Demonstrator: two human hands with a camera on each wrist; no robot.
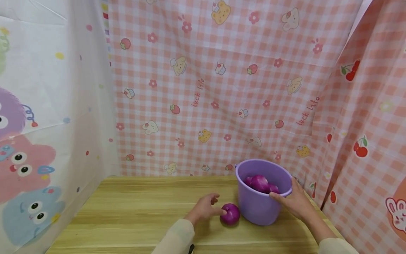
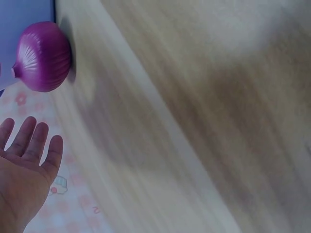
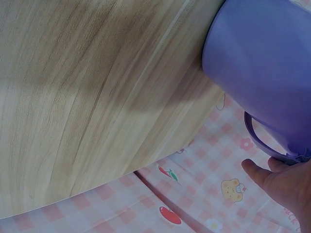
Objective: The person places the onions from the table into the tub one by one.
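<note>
In the head view a purple onion [image 1: 230,214] rests on the wooden table, just left of a purple bucket [image 1: 258,208]. My left hand [image 1: 206,209] is beside this onion, fingers spread and relaxed, the thumb close to its skin; contact is hard to tell. The left wrist view shows the same onion [image 2: 44,57] and the left palm [image 2: 22,177] with nothing in it. My right hand [image 1: 293,199] holds the bucket's right rim, thumb at the front edge and fingers around the outer side. Several purple onions [image 1: 260,183] lie inside the bucket, partly hidden by its wall.
The wooden table [image 1: 142,211] reaches back to a pink checked cloth [image 1: 190,106]. Another checked curtain [image 1: 358,158] hangs close on the right, and a white cartoon cloth [image 1: 79,123] hangs on the left. The bucket's handle [image 3: 260,138] hangs down on its outer side.
</note>
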